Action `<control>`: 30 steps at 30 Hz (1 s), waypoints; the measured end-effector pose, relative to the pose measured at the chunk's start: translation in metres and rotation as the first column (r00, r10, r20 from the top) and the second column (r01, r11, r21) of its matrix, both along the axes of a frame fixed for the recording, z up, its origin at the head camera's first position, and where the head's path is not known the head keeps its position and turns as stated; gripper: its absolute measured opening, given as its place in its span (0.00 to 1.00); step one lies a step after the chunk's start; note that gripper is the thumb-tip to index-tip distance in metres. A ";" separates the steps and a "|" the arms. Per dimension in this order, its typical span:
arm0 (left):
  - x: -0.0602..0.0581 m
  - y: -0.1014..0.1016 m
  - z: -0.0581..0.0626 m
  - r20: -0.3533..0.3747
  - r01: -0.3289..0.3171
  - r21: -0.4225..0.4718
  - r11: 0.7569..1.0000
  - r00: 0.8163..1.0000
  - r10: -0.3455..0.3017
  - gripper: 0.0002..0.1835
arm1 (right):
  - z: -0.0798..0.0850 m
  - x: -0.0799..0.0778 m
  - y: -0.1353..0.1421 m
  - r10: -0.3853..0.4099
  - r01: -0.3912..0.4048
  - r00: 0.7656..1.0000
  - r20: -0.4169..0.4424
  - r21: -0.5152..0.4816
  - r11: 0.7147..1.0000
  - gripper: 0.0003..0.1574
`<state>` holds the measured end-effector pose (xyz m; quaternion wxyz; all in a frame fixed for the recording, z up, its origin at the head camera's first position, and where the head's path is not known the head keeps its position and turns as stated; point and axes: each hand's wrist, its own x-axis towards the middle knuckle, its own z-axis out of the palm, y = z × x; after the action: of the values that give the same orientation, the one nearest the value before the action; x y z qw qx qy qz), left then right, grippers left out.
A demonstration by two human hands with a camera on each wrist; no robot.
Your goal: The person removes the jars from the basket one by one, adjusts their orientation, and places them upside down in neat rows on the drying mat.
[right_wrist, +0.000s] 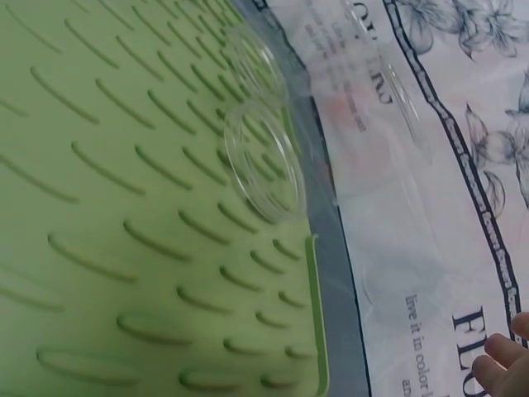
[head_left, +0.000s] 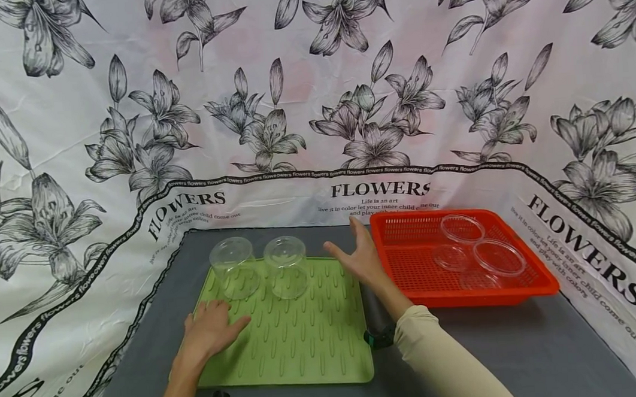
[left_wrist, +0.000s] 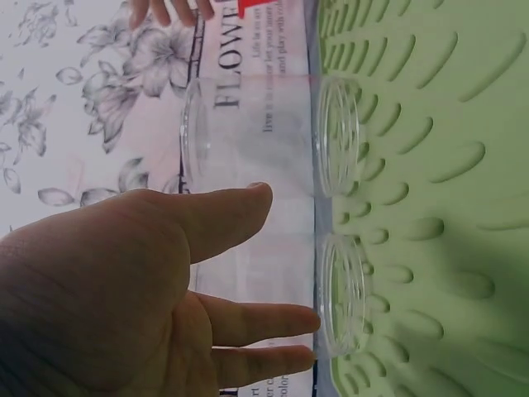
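Note:
Two clear round plastic containers stand side by side on the back part of a green ridged mat point(head_left: 304, 349): a left container point(head_left: 237, 271) and a right container point(head_left: 286, 269). My left hand point(head_left: 211, 330) hovers over the mat's left side, just in front of the left container, fingers extended and thumb spread. In the left wrist view, the fingers partly overlap the left container point(left_wrist: 343, 331); contact cannot be told. My right hand point(head_left: 361, 259) is raised between the mat and a red basket point(head_left: 463, 299), thumb and fingers apart, holding nothing.
Inside the basket, at the right, are two more clear round containers, a rear one point(head_left: 462, 230) and a front one point(head_left: 499, 258). A grey tabletop point(head_left: 466, 352) lies under everything. White flower-printed cloth point(head_left: 304, 133) hangs behind and along both sides.

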<state>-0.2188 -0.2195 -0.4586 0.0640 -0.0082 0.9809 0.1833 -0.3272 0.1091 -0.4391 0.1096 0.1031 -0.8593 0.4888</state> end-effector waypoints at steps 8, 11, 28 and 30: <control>-0.002 0.003 -0.001 0.029 -0.004 -0.013 1.000 1.000 0.004 0.35 | 0.004 0.000 0.025 -0.052 0.053 0.998 -0.031 0.038 0.998 0.61; -0.003 0.002 -0.003 0.024 -0.001 -0.014 1.000 1.000 0.001 0.34 | 0.007 0.001 0.035 -0.075 0.077 0.996 -0.042 0.071 0.994 0.60; -0.004 0.018 -0.004 -0.016 0.088 0.111 0.990 0.996 -0.086 0.30 | 0.009 0.008 0.077 -0.170 0.174 0.984 -0.046 0.093 0.980 0.58; -0.004 0.021 -0.004 -0.030 0.100 0.128 0.987 0.995 -0.097 0.30 | 0.008 0.009 0.081 -0.178 0.182 0.983 -0.048 0.104 0.978 0.58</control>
<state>-0.2228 -0.1984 -0.4624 0.0616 0.0467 0.9669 0.2431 -0.3178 0.1899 -0.4312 0.1641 0.0400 -0.8880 0.4277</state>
